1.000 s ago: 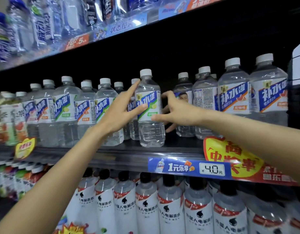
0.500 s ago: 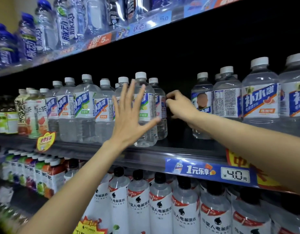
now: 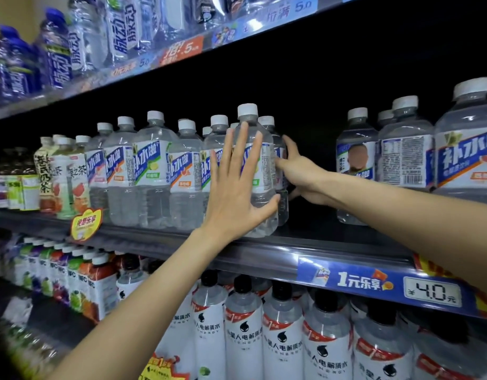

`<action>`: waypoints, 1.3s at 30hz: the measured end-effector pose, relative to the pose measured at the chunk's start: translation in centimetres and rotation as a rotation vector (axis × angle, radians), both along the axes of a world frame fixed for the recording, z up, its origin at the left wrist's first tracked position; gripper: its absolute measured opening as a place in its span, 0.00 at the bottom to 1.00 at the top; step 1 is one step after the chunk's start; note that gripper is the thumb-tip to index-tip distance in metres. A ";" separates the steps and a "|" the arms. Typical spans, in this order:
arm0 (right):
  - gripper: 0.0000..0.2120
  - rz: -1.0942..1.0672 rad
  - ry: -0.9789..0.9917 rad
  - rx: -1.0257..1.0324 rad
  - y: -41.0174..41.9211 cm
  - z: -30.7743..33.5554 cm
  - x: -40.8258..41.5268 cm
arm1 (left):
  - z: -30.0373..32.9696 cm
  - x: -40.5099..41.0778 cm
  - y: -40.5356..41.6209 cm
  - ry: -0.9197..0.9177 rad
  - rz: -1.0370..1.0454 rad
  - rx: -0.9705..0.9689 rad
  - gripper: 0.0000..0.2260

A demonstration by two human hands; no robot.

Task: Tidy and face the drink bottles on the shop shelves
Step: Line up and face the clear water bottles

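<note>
Front bottle (image 3: pixel 260 171): clear ribbed plastic, squarish shoulders, grey-white screw cap, blue-and-white wrap label; it stands upright at the front edge of the middle shelf (image 3: pixel 333 246), last on the right of its row.
Left hand (image 3: pixel 237 198): fingers straight and spread, palm flat against the front bottle's face, thumb stretched under its right side.
Right hand (image 3: pixel 300 171): reaches in beside the front bottle, fingers curled on the back bottle (image 3: pixel 280 160) just behind it; how firm the grip is cannot be told.
Row (image 3: pixel 151 174): like bottles stand close together to the left, labels facing out.
Gap: dark bare shelf between the hands and the right bottles (image 3: pixel 407 157), one of which shows its barcode side.
Price strip (image 3: pixel 379 283): glossy blue, on the shelf lip.
Below: white-sleeved, black-capped bottles (image 3: pixel 283 344).
</note>
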State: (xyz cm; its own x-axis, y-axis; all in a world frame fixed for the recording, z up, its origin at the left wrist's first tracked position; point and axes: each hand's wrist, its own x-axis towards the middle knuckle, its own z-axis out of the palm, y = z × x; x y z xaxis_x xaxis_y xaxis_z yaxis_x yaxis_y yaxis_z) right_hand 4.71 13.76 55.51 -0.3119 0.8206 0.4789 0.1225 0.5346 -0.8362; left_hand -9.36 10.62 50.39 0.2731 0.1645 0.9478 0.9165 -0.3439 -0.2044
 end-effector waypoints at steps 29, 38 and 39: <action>0.17 -0.896 -0.759 1.021 -6.7 1.2 12.1 | 3.0 9.3 -0.9 -0.055 -0.472 0.055 0.23; 0.22 -1.154 -1.192 1.090 -5.2 1.0 17.4 | 5.9 13.7 4.8 -0.220 -0.516 -0.735 0.47; 0.22 -1.148 -1.195 1.088 -5.1 1.0 17.6 | 6.0 13.9 5.0 -0.214 -0.535 -0.778 0.47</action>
State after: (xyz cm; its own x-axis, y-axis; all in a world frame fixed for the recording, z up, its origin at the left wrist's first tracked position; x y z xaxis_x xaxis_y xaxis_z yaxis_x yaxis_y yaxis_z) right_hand 22.29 8.68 56.51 -0.4289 0.3926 0.8136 0.8729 -0.0520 0.4852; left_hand 4.55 15.66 56.34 0.3287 0.6711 0.6645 0.5905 -0.6952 0.4099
